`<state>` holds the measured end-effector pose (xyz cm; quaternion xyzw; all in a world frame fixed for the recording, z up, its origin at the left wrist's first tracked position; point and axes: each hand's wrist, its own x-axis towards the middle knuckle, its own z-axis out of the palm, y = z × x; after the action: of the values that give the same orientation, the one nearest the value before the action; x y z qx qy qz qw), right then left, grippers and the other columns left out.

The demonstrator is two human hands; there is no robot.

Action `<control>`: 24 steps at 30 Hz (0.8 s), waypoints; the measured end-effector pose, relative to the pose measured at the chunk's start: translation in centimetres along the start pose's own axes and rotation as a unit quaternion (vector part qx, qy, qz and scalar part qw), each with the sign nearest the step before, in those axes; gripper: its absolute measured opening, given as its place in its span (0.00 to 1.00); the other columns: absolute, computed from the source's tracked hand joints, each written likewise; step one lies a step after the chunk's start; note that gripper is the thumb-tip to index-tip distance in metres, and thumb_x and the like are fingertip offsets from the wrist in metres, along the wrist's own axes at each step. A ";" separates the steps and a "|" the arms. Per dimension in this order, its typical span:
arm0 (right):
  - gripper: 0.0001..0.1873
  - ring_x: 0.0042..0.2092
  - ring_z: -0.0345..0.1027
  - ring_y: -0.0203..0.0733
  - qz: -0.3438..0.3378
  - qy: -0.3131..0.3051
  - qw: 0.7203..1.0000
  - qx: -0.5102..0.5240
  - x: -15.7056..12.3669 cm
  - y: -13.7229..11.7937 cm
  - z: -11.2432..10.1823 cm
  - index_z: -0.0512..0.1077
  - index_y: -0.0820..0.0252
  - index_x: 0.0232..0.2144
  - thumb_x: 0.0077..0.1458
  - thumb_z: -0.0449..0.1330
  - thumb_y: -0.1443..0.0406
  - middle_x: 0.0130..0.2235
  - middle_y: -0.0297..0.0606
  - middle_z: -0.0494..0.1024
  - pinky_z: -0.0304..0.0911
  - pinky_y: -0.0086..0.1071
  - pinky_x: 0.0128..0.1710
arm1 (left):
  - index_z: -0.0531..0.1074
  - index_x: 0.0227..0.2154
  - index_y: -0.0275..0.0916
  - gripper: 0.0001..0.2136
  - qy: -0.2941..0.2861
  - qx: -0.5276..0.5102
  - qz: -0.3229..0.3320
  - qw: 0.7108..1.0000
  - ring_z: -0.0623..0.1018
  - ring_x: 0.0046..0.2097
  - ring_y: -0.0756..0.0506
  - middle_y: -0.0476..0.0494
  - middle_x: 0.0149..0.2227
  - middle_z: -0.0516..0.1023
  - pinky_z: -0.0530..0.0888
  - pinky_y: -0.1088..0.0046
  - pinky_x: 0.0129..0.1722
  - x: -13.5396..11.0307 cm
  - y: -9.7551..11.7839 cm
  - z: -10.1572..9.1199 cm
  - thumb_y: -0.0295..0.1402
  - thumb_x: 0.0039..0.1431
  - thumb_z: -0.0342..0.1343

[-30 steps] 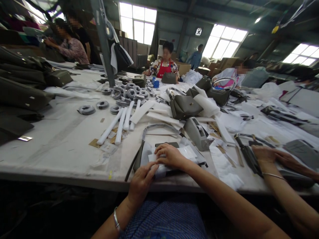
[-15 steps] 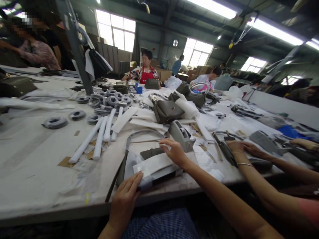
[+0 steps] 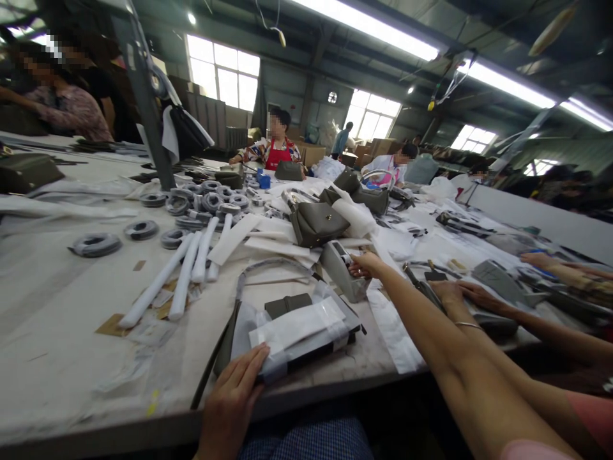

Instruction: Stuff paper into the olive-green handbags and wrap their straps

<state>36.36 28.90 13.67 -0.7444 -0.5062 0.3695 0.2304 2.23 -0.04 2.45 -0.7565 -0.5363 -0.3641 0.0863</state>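
Observation:
A dark olive handbag (image 3: pixel 223 348) lies in front of me at the table's edge, its looped handle (image 3: pixel 275 263) wrapped in grey film. White padding (image 3: pixel 299 326) covers its middle, and a small olive flap or pouch (image 3: pixel 287 305) shows behind that. My left hand (image 3: pixel 242 374) rests on the near left corner of the wrapped bag, fingers stretched out; its thumb is hidden. Beyond the bag stands a grey tape dispenser (image 3: pixel 342 278). My right hand (image 3: pixel 366 265) is at its right side with fingers drawn together; whatever they pinch is too small to make out.
White foam tubes (image 3: pixel 184 275) and film-wrapped coils (image 3: pixel 98 244) lie on the left. Another olive handbag (image 3: pixel 320 222) sits behind the dispenser amid white paper. At right, a co-worker's hands (image 3: pixel 447 292) work close to my right forearm. A metal post (image 3: pixel 148 102) rises at back left.
My right hand has left the top of the bag and moved right and away from me to the tape dispenser. My left hand stays on the bag's corner.

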 end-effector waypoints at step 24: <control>0.09 0.26 0.71 0.30 -0.012 0.028 0.976 0.218 -10.3 11.5 -2.6 0.78 0.67 0.28 0.53 0.69 0.64 0.32 0.44 0.81 0.68 0.20 0.27 | 0.67 0.57 0.43 0.21 0.008 0.011 0.016 1.000 0.78 0.49 0.43 0.48 0.51 0.78 0.76 0.67 0.49 0.1 -0.3 -0.1 0.26 0.63 0.48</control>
<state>42.93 15.12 10.30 -0.6804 -0.4157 0.4470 0.4054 1.98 0.07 2.49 -0.7612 -0.5274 -0.3625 0.1048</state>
